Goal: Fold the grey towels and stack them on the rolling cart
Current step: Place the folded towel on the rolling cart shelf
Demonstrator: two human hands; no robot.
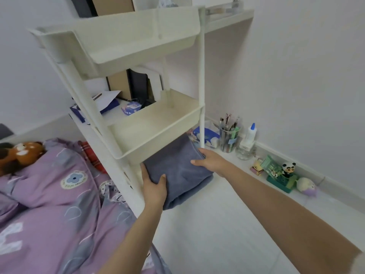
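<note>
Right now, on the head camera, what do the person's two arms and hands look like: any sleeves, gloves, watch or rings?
Both forearms are bare up to the frame edge, with no sleeve in view. The left hand and right hand wear no gloves, and no watch, bracelet or ring shows on the wrists or fingers. No marks or tattoos are visible.

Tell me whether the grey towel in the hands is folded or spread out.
Folded. The grey towel is a compact, layered bundle with stacked edges at its lower side, held between the left hand and right hand.
</note>
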